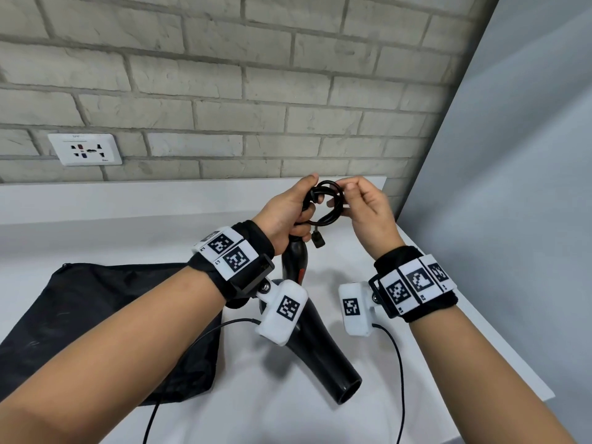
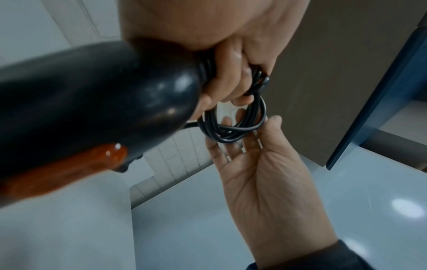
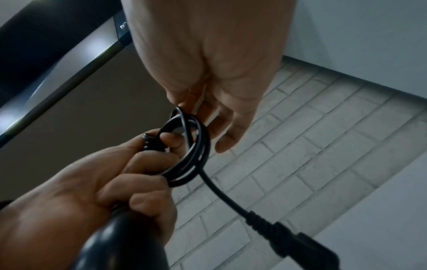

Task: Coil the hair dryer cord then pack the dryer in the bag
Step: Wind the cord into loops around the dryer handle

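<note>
The black hair dryer (image 1: 315, 344) hangs over the white table (image 1: 432, 331), nozzle toward me. My left hand (image 1: 286, 211) grips the end of its handle (image 2: 97, 98) together with the coiled black cord (image 1: 325, 205). My right hand (image 1: 358, 203) pinches the far side of the coil (image 2: 233, 126) between thumb and fingers. The plug (image 1: 317, 241) dangles just below the coil, and in the right wrist view it (image 3: 291, 241) trails off a short free length. An orange switch (image 2: 69, 168) shows on the handle. The black bag (image 1: 96, 318) lies flat on the table, left of the dryer.
A grey brick wall (image 1: 288, 91) stands behind the table, with a white socket plate (image 1: 85, 149) at the left. A pale blue panel (image 1: 512, 187) closes off the right side. The table's right edge (image 1: 512, 363) runs diagonally toward me. Thin camera cables (image 1: 400, 363) hang from both wrists.
</note>
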`<state>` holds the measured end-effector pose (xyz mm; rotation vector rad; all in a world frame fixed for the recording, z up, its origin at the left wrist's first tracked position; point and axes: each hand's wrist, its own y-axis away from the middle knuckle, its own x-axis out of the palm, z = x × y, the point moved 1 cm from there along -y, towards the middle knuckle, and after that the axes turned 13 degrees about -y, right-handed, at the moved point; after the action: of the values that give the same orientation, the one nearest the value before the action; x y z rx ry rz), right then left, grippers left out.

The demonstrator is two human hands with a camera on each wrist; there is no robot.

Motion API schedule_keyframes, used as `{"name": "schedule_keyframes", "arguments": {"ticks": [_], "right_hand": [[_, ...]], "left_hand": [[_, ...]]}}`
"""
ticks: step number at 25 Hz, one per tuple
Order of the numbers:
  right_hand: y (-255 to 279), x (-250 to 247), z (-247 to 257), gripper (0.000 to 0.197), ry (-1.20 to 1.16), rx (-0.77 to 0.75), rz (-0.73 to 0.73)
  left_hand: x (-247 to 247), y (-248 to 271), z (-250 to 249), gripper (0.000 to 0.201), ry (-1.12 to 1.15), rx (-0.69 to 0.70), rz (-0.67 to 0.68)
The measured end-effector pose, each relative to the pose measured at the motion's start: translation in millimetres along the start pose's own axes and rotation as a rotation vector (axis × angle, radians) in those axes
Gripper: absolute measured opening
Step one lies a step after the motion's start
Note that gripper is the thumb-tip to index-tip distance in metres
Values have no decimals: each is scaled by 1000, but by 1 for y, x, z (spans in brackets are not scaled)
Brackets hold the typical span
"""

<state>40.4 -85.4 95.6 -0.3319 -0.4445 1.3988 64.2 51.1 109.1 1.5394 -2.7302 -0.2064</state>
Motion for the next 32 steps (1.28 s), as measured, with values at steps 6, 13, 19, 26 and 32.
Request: {"name": "schedule_keyframes", "arguments": {"ticks": [6,13,19,26,32], "right_hand": [[-3,5,-4,17,33,-8,13],[4,3,0,31,237,-120,38],[3,7,-6,37,228,-77,-21],[14,13,-14,31,112,49,253],[13,6,-14,35,38,145,262]], "left_hand": [[-1,0,-1,44,-57,-27,-65],[4,4,1,47,-231,-2,-124],[5,4,3,41,-199,-13,-147],[-1,7,-1,18,-133,59,-18],[-8,10,-3,19,-9,147,14]]}}
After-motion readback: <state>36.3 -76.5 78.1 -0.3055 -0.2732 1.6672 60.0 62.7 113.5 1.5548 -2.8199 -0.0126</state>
